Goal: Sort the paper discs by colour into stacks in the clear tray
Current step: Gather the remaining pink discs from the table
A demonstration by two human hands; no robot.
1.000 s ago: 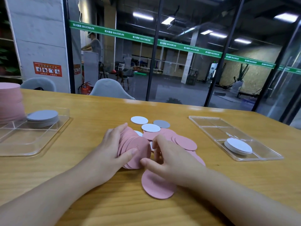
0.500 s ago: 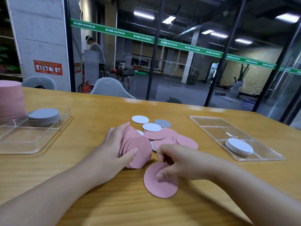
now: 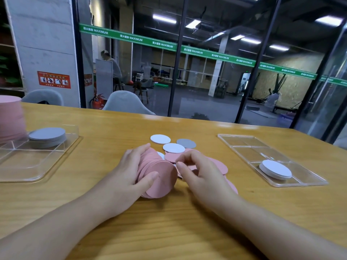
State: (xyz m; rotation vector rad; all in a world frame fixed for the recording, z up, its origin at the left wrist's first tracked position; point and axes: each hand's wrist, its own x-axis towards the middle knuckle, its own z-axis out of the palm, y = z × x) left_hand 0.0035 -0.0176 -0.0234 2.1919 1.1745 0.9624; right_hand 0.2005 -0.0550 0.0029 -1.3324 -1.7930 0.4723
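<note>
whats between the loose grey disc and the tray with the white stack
Only bare wooden table lies between the grey disc and the right tray in the head view.

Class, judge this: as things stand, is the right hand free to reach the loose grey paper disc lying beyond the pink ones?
Probably yes. The right hand holds nothing, and the grey paper disc lies uncovered on the wooden table just beyond its fingertips, with only flat discs between.

Setting: gym/fitness facility, seen through glass partition wall (image 3: 206, 76) beyond fingers (image 3: 144, 149). Evidence: green "MAXIMUM" banner (image 3: 129, 37) across glass; exercise equipment (image 3: 279, 91) far right of fingers; fire extinguisher (image 3: 98, 103) and safety sign (image 3: 54, 79) beyond, left; wooden table (image 3: 169, 231) under fingers.
</note>
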